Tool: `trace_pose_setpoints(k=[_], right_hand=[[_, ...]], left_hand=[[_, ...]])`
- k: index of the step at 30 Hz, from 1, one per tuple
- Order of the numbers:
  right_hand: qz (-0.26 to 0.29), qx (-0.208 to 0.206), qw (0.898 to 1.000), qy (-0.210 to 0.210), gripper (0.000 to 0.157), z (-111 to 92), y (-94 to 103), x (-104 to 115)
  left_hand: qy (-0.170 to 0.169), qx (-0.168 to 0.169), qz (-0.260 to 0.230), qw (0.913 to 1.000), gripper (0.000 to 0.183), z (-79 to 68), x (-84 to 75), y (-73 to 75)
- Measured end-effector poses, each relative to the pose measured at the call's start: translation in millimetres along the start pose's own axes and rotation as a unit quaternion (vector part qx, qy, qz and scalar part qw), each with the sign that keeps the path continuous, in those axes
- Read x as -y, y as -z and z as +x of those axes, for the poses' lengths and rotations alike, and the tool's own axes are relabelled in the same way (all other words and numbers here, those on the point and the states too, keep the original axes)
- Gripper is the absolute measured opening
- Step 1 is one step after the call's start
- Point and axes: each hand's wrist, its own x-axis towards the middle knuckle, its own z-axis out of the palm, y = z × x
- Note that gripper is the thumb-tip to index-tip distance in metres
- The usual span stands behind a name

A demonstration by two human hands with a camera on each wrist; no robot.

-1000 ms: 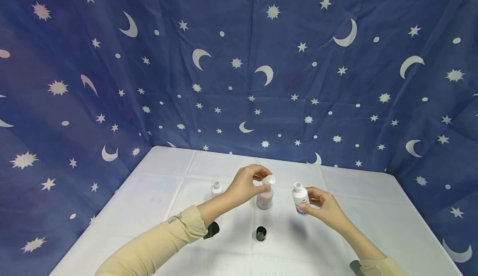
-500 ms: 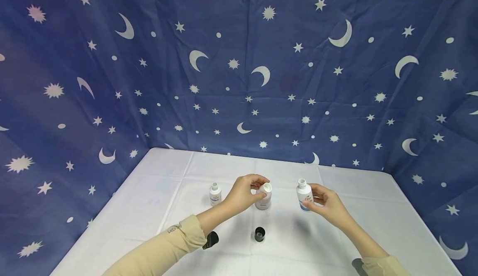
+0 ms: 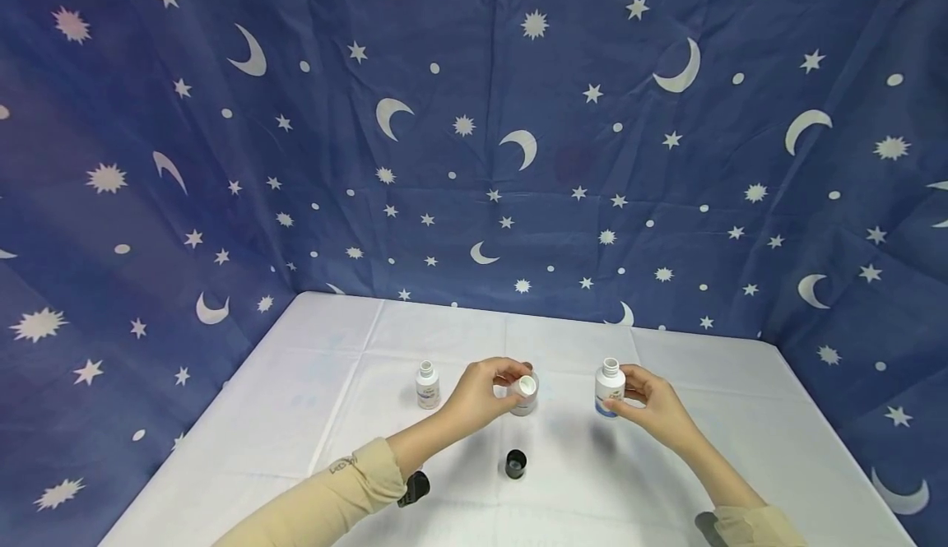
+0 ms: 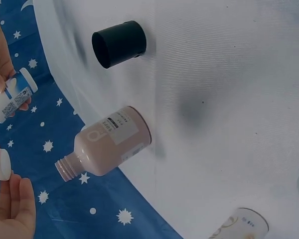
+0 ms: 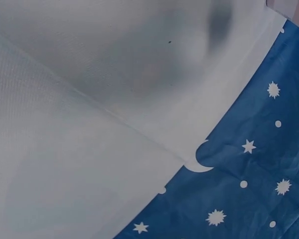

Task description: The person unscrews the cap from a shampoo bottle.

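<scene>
My left hand (image 3: 490,389) pinches a white cap (image 3: 527,386), its hollow side partly turned up in the head view. Close behind and below it stands a pink bottle (image 4: 112,142) with a bare threaded neck; the hand and cap cover much of it in the head view. My right hand (image 3: 652,397) grips a white bottle with a blue base (image 3: 609,391), upright and uncapped, held over the table to the right. Another white bottle (image 3: 427,386), uncapped too, stands left of my left hand.
A black cap (image 3: 516,464) sits on the white table (image 3: 578,502) in front of the pink bottle. A black object (image 3: 415,489) shows beside my left sleeve, partly hidden. A blue curtain (image 3: 474,160) with moons and stars borders the table.
My left hand has lowered slightly with the white cap, which has tipped toward the viewer. The right hand has carried its bottle a little rightward and straightened it.
</scene>
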Motion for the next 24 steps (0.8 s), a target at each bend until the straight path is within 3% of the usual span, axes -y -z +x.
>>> trace_pose_setpoints(k=[6, 24], right_hand=[[0.006, 0.002, 1.0, -0.013, 0.049, 0.0, -0.6, -7.2], [0.02, 0.01, 1.0, 0.005, 0.052, 6.9, -2.3, -20.8]], left_hand=[[0.001, 0.002, 0.015, 0.9999, 0.027, -2.4, 4.8, -6.4], [0.014, 0.056, -0.003, 0.9983, 0.029, -8.2, 7.1, -32.5]])
